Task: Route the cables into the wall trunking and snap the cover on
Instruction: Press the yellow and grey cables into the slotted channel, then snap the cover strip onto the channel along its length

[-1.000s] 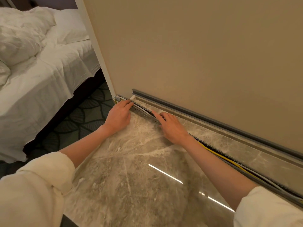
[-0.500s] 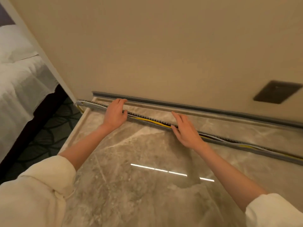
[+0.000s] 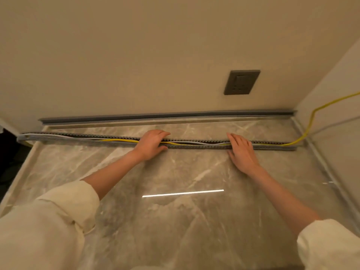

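A long grey open trunking [image 3: 78, 139] lies on the marble surface [image 3: 175, 221], a little out from the wall. Inside it run a yellow cable [image 3: 120, 140] and a pale grey cable [image 3: 196, 142]. My left hand [image 3: 152, 145] grips the trunking near its middle, fingers curled over the far wall and thumb on the near wall. My right hand [image 3: 241, 151] lies across the trunking further right with its fingers straight. A second grey strip, the cover [image 3: 155, 116], lies along the foot of the wall.
A dark wall socket [image 3: 242, 82] sits above the strip at the right. The yellow cable leaves the trunking's right end and climbs the side wall [image 3: 311, 121]. The marble surface ends at a dark drop [image 3: 7, 152] on the left.
Both hands have slid to the right along the trunking. The view has swung right: the bed is gone and the right corner with the socket shows.
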